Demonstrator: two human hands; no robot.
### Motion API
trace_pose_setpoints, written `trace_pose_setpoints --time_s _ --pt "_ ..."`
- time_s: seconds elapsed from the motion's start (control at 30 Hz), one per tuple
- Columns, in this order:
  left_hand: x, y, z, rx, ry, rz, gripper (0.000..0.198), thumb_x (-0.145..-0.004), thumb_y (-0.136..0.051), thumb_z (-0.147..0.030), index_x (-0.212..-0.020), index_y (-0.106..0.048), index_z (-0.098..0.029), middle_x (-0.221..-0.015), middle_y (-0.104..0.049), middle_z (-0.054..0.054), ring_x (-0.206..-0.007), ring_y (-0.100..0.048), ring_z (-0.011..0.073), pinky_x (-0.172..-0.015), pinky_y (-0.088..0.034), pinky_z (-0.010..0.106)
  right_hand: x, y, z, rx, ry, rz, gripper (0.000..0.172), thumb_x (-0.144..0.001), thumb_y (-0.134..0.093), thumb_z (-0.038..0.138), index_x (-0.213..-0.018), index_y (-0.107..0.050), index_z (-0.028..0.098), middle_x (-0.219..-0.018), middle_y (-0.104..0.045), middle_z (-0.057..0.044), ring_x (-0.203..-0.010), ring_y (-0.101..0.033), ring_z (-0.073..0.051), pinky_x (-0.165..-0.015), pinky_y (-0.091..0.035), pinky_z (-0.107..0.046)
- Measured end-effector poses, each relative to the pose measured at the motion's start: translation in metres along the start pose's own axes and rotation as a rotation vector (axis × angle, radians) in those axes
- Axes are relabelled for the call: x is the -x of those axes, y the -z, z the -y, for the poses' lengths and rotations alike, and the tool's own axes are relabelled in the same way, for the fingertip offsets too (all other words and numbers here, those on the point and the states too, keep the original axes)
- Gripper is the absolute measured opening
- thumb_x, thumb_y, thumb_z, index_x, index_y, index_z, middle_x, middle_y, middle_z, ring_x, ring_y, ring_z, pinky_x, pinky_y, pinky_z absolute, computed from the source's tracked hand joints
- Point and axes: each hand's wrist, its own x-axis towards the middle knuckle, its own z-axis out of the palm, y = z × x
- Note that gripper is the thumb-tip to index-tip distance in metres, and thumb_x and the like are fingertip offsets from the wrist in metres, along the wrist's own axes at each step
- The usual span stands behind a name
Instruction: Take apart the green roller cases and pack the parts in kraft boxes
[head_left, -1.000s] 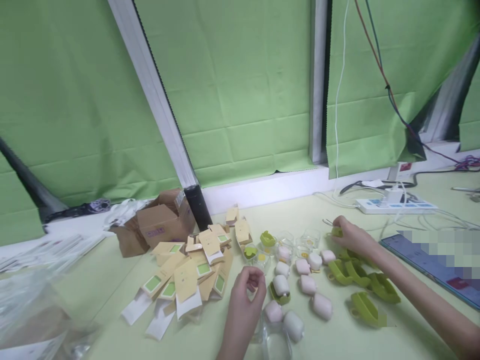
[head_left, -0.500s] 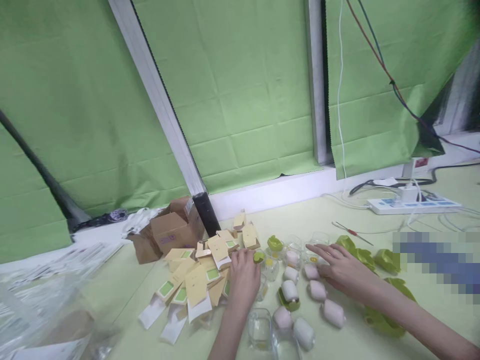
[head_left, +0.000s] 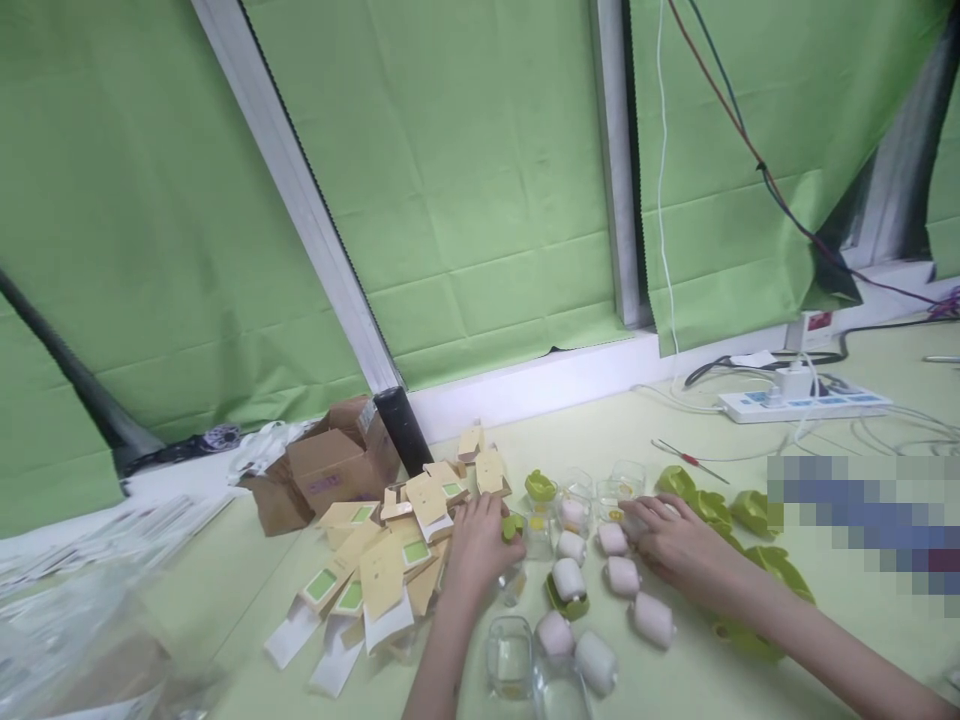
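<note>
Inside the counter's [head_left: 585,435] far edge, the right hand [head_left: 667,540], grip unclear, has been moved from tweezers [head_left: 690,460] toward a pink roller [head_left: 612,540]; a green cap [head_left: 511,527] is pinched by the left hand [head_left: 480,545].

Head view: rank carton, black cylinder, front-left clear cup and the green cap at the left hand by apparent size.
1. Carton
2. Clear cup, black cylinder: too close to rank; cup nearer
3. Green cap at left hand

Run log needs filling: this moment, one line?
left hand: at green piece, grip unclear | right hand: by pale rolls, grip unclear | cartons: heaped left
</note>
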Motion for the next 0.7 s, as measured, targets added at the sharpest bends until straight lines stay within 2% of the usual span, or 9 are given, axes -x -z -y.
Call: trace_pose_setpoints --time_s 0.07,0.2,0.3,0.43,0.5,0.57,0.63,0.7 --pt "0.002 0.001 0.0 0.04 0.009 -0.024 0.021 -0.067 -0.053 -0.02 -0.087 -0.055 -0.017 -0.092 -0.063 0.009 -0.091 -0.056 0.0275 -0.08 -0.039 0.037 -0.001 0.001 -0.001 0.005 -0.027 -0.001 0.023 -0.079 -0.055 0.005 -0.086 -0.074 0.017 -0.122 -0.062 -0.015 -0.11 -0.056 -0.033 -0.093 -0.039 -0.049" --pt "0.005 0.007 0.001 0.157 0.062 -0.084 0.019 -0.072 -0.05 -0.023 -0.091 -0.051 -0.019 -0.091 -0.065 0.008 -0.087 -0.059 0.0264 -0.074 -0.041 0.035 -0.001 -0.001 -0.002 0.008 -0.063 0.014 0.021 -0.081 -0.055 0.01 -0.076 -0.073 0.017 -0.123 -0.061 -0.016 -0.11 -0.055 -0.034 -0.092 -0.038 -0.05" --pt "0.008 0.014 -0.001 0.256 0.09 -0.136 0.017 -0.073 -0.049 -0.024 -0.09 -0.05 -0.021 -0.092 -0.065 0.006 -0.086 -0.06 0.0252 -0.073 -0.042 0.035 0.002 -0.001 -0.001 -0.017 -0.07 0.037 0.019 -0.078 -0.055 0.009 -0.078 -0.071 0.018 -0.126 -0.059 -0.015 -0.113 -0.053 -0.034 -0.092 -0.039 -0.05" --pt "0.019 0.021 -0.007 0.419 0.093 -0.205 0.015 -0.077 -0.045 -0.025 -0.09 -0.049 -0.023 -0.097 -0.064 0.004 -0.093 -0.06 0.0223 -0.075 -0.044 0.033 0.003 0.005 -0.003 -0.106 -0.059 0.041 0.021 -0.076 -0.054 0.012 -0.057 -0.062 0.019 -0.123 -0.06 -0.01 -0.114 -0.051 -0.033 -0.093 -0.037 -0.049" --pt "0.027 0.021 -0.009 0.493 0.1 -0.232 0.015 -0.078 -0.043 -0.025 -0.091 -0.05 -0.023 -0.097 -0.063 0.004 -0.093 -0.06 0.0211 -0.076 -0.045 0.033 0.001 0.008 -0.005 -0.139 -0.076 0.029 0.017 -0.079 -0.054 0.015 -0.064 -0.06 0.02 -0.114 -0.062 -0.009 -0.106 -0.055 -0.03 -0.089 -0.04 -0.046" --pt "0.036 0.019 -0.011 0.544 0.116 -0.251 0.015 -0.078 -0.043 -0.025 -0.091 -0.05 -0.023 -0.093 -0.063 0.004 -0.09 -0.061 0.0209 -0.076 -0.046 0.033 -0.001 0.009 -0.006 -0.146 -0.12 0.021 0.01 -0.08 -0.053 0.015 -0.082 -0.061 0.021 -0.105 -0.063 -0.009 -0.095 -0.059 -0.028 -0.081 -0.043 -0.042" --pt "0.043 0.016 -0.013 0.573 0.126 -0.257 0.014 -0.077 -0.044 -0.026 -0.09 -0.05 -0.023 -0.09 -0.063 0.004 -0.087 -0.06 0.0213 -0.074 -0.046 0.034 -0.003 0.007 -0.006 -0.136 -0.158 0.021 0.018 -0.08 -0.052 0.013 -0.096 -0.059 0.02 -0.098 -0.063 -0.01 -0.088 -0.06 -0.028 -0.075 -0.044 -0.041" --pt "0.049 0.013 -0.016 0.597 0.125 -0.248 0.013 -0.076 -0.045 -0.025 -0.088 -0.051 -0.023 -0.088 -0.062 0.003 -0.087 -0.06 0.0216 -0.073 -0.045 0.033 -0.004 0.004 -0.005 -0.132 -0.185 0.025 0.02 -0.08 -0.051 0.011 -0.096 -0.056 0.019 -0.091 -0.062 -0.01 -0.082 -0.06 -0.027 -0.071 -0.043 -0.039"
